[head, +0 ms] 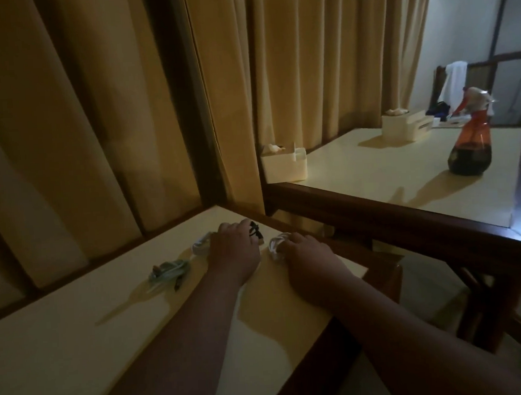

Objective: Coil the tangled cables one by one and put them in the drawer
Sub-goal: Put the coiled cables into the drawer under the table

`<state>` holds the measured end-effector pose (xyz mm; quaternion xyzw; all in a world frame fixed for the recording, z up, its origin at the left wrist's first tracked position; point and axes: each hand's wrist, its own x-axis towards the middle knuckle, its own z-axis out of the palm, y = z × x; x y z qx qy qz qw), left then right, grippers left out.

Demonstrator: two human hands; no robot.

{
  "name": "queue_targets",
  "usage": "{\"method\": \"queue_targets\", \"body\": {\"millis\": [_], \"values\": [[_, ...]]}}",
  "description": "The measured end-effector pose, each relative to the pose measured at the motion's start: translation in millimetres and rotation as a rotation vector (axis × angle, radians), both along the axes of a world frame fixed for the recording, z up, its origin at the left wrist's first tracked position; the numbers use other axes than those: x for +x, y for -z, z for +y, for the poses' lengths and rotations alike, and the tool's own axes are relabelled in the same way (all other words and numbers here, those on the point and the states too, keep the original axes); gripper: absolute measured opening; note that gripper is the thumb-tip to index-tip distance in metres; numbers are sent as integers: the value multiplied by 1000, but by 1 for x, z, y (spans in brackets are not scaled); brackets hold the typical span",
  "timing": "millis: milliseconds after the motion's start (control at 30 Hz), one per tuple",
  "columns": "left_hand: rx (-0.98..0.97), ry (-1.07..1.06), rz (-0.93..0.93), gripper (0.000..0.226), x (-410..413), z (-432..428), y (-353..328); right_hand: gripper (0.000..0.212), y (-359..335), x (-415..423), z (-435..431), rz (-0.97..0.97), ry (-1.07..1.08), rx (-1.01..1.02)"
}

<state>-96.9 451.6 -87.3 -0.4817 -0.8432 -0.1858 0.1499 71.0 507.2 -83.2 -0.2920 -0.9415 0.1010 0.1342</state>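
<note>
Head view: both hands working at the tangle by the counter's far corner

Both arms are stretching across the cream counter (78, 339) toward its far corner, where the cables are lying. The right hand (306, 254) is curling its fingers into a white cable (275, 246) and gripping the loops, probably to draw that one clear of the rest. The left hand (235, 250) is lying palm down over a black cable (254, 230), likely pinning it; whether it is pinching or only pressing I cannot tell (the light is poor). A second white cable (200, 246) is poking out just beside that hand, and a green cable (168, 270) is sitting apart, waiting its turn. No drawer is showing, so stowing is looking some way off.
</note>
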Motion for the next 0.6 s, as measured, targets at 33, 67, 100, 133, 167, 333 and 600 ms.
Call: {"method": "queue_targets", "body": {"millis": [33, 67, 100, 133, 167, 333, 600], "values": [[-20, -17, 22, 42, 2, 3, -1, 54, 1, 0, 1, 12, -3, 0], [-31, -31, 47, 41, 4, 6, -3, 52, 3, 0, 2, 28, -4, -4], [-35, -41, 67, 40, 5, 7, -3, 50, 4, 0, 2, 44, -2, -9], [-26, -42, 81, 37, 6, 7, -4, 48, 4, 1, 2, 59, 0, -12], [-4, -35, 91, 35, 7, 6, -4, 47, 4, 1, 2, 71, 2, -17], [83, 0, 129, 28, 14, -10, -3, 48, 0, 5, -2, 110, -8, -24], [237, 155, 2, 33, 58, -68, -1, 46, -7, 29, -16, 345, 15, -167]]}}
